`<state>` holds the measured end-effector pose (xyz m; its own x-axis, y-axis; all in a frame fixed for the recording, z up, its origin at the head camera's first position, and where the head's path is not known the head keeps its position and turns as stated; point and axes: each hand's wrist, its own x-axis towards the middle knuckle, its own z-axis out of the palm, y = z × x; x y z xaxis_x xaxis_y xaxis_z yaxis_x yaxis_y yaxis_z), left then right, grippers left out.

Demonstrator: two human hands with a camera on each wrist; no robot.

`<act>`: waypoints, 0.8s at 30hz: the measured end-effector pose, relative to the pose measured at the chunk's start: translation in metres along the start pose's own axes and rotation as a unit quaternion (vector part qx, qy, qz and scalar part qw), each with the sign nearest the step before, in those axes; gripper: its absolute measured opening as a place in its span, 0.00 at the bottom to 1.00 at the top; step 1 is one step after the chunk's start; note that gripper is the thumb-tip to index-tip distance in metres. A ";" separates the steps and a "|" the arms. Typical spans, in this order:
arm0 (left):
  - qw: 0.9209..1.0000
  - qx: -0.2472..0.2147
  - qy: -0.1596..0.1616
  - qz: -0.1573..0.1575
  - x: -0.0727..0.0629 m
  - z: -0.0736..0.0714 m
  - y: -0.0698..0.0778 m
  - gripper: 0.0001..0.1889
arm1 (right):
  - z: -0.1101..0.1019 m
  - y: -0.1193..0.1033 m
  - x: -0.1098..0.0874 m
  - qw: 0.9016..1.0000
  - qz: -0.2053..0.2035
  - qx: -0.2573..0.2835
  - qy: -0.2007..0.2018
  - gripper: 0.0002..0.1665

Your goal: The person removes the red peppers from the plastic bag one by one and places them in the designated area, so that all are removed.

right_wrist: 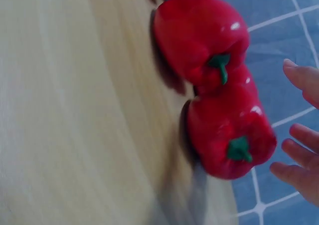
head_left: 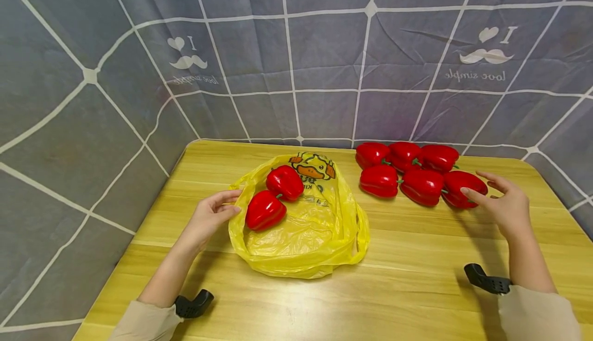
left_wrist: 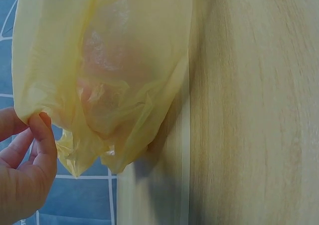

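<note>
A yellow plastic bag lies with its mouth spread on the table, a duck print on its inner side. Inside it rest two red bell peppers, seen only faintly through the film in the left wrist view. My left hand pinches the bag's left rim between thumb and fingers. Over at the right, my right hand reaches around the rightmost bell pepper of a group, thumb and fingers spread. In the right wrist view its fingers are extended beside that pepper.
Several more red bell peppers with green stems sit close together in two rows at the back right of the wooden table. A grey cloth with white lines hangs behind the table and at its sides.
</note>
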<state>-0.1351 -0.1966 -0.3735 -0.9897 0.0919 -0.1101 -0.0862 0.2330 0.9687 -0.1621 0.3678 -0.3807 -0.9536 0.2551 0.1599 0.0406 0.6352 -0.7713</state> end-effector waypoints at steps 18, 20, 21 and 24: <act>1.000 -0.003 0.000 0.006 0.000 0.000 -0.002 0.23 | 0.010 -0.051 0.000 0.991 -0.056 0.064 -0.106 0.31; 1.000 -0.002 0.000 0.007 0.000 0.000 -0.002 0.23 | 0.014 -0.058 0.001 0.989 -0.077 0.046 -0.121 0.32; 1.000 -0.002 0.000 0.008 0.000 0.000 -0.002 0.23 | 0.016 -0.062 0.002 0.987 -0.088 0.036 -0.130 0.32; 1.000 -0.003 0.002 0.006 0.000 0.000 -0.002 0.23 | 0.022 -0.072 0.004 0.981 -0.105 0.024 -0.159 0.32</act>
<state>-0.1347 -0.1969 -0.3756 -0.9911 0.0909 -0.0976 -0.0750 0.2252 0.9714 -0.1753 0.3071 -0.3383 -0.9846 -0.1228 0.1247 -0.1740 0.6122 -0.7713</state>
